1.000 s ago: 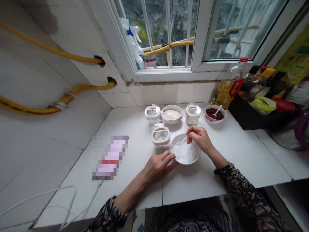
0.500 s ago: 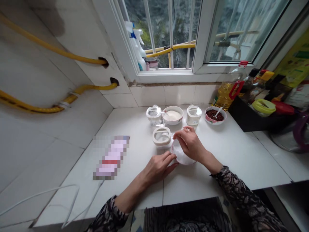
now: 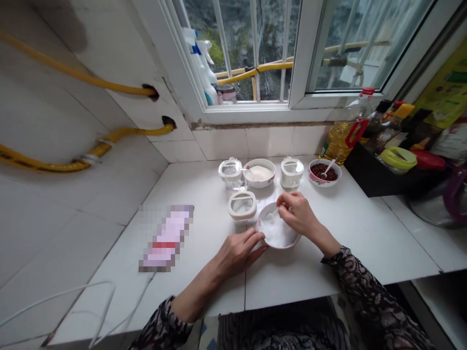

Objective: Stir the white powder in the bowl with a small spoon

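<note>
A bowl of white granules (image 3: 278, 235) sits on the counter in front of me. My left hand (image 3: 242, 248) steadies its left side, fingers at the rim and thumb lower down. Above the bowl's right half, my right hand (image 3: 297, 212) pinches a small white spoon (image 3: 274, 212), whose tip is among the granules. Just left of the bowl stands a clear jar with a white-rimmed lid (image 3: 242, 206), white stuff inside. Behind are another clear jar (image 3: 231, 172), a bowl of white grains (image 3: 260, 173) with a spoon, and a third lidded jar (image 3: 292, 172).
A bowl of dark red beans (image 3: 324, 173) with a white spoon stands at the back right, near an oil bottle (image 3: 343, 129) and a black box (image 3: 365, 170) of condiments. A blurred-out phone-like object (image 3: 168, 238) with a white cable lies on the left.
My right hand has moved right with the spoon, from beside the near jar's lid to over the bowl. My left hand has stayed at the bowl's left side.
</note>
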### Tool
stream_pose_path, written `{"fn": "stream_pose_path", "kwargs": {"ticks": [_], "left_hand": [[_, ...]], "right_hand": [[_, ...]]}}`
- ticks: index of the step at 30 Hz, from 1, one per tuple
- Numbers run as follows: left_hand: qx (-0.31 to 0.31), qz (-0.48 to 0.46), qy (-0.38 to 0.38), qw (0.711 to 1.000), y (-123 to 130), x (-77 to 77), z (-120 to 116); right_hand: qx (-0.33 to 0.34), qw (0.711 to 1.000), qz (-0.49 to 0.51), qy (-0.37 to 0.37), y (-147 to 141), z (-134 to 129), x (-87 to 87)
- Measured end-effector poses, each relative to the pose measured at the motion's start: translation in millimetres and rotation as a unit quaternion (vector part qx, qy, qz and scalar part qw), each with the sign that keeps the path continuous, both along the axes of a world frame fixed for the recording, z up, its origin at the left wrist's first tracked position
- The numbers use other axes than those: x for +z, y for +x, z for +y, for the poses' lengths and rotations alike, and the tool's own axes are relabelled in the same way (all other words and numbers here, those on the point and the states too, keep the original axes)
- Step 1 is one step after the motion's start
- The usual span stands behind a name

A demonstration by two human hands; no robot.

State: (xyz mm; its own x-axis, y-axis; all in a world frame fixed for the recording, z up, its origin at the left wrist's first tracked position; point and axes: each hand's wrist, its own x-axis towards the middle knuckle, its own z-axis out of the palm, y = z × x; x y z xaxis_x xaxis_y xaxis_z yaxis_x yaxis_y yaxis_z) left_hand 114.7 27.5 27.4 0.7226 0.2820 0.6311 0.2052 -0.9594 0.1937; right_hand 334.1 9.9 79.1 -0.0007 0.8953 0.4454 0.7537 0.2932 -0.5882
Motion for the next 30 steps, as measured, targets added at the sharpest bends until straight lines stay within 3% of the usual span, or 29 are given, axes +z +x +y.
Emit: {"fn": "stream_pose_path", "kwargs": {"ticks": [9, 17, 30], "left_hand": [[-0.001, -0.001, -0.001, 1.000, 0.5, -0.1, 0.5], [0.003, 0.000, 0.000, 1.000, 0.2, -1.3, 0.4], [-0.002, 0.000, -0.003, 1.000, 0.3, -0.6, 0.3]], "right_hand": [[-0.004, 0.979, 0.171, -0.111, 0.5, -0.3, 2.3], [0.003, 0.988, 0.126, -0.086, -4.6, 1.8, 0.3], [-0.020, 0.925, 0.354, -0.138, 3.8, 4.0, 0.7]]}}
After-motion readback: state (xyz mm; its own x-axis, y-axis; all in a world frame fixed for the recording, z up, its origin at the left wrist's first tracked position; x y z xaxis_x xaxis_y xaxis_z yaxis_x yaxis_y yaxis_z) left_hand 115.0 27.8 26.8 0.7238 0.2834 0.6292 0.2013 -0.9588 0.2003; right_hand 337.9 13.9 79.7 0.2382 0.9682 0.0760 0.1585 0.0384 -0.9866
